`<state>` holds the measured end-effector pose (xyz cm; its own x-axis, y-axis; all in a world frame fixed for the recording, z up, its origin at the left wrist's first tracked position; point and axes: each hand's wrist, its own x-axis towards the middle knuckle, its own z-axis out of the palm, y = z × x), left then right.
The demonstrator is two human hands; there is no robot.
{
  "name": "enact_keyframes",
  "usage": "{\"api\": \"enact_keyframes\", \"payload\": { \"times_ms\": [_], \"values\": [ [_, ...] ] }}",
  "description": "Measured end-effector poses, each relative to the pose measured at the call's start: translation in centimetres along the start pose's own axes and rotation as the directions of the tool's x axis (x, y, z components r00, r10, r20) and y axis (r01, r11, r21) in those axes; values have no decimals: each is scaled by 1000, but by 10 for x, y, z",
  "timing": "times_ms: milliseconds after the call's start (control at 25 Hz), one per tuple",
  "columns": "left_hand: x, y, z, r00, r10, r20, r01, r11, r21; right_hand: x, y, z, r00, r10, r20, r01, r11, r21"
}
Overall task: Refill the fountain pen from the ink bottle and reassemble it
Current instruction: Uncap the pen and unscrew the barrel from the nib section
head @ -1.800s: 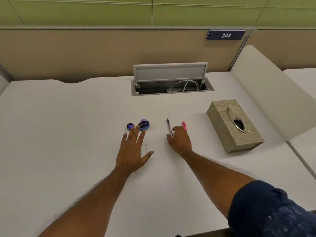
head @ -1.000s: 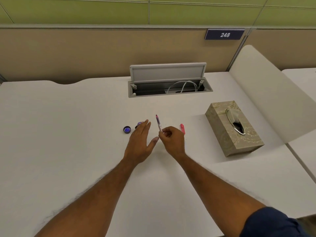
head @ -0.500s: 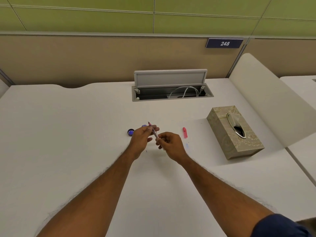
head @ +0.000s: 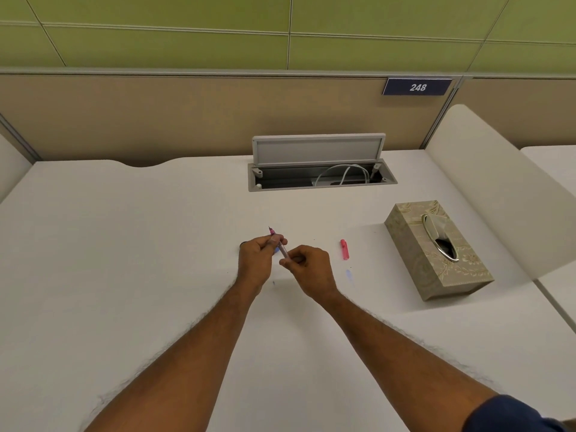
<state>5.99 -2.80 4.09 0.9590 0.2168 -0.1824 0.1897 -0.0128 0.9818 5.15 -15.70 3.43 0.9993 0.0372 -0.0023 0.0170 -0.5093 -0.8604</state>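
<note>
Pink fountain pen (head: 282, 248) pinched by both hands' fingers (head: 285, 261), nib up

**Layout around the hands**

Both hands meet over the middle of the desk (head: 124, 275), the left hand (head: 257, 263) just left of the right hand (head: 308, 272), with the fountain pen (head: 282, 249) running between them, its tip pointing away. The pen cap (head: 344, 249) lies on the desk just right of the right hand. Farther right stands the tissue box (head: 436, 254). Behind the hands, the cable tray (head: 321, 179) is sunk into the desk, its lid (head: 318, 149) raised at the back.
</note>
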Motion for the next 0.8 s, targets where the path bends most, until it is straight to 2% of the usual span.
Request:
{"api": "enact_keyframes", "payload": {
  "times_ms": [80, 160, 240, 280, 440, 560, 800],
  "values": [
    [3, -2, -1, 1000, -14, 13, 14, 1000, -5, 2, 0, -2, 999, 37, 17, -38, 999, 23],
    [5, 0, -1, 999, -26, 31, 26, 1000, 9, 3, -3, -5, 988, 80, 135, -101, 983, 154],
    [7, 1, 0, 999, -20, 39, 18, 998, 53, 3, -9, -9, 949, 127, 289, -222, 918, 328],
    [8, 2, 0, 999, -15, 47, 11, 998, 68, 3, -10, -10, 938, 131, 321, -252, 893, 372],
    [10, 5, 2, 998, -2, 60, -5, 994, 112, 4, -9, -6, 958, 136, 251, -236, 870, 432],
    [10, 7, 3, 998, 3, 63, -10, 994, 108, 5, -13, -9, 945, 173, 277, -293, 824, 485],
    [10, 10, 3, 997, 18, 79, -26, 994, 103, 7, -14, -7, 962, 149, 227, -246, 831, 498]
  ]
}}
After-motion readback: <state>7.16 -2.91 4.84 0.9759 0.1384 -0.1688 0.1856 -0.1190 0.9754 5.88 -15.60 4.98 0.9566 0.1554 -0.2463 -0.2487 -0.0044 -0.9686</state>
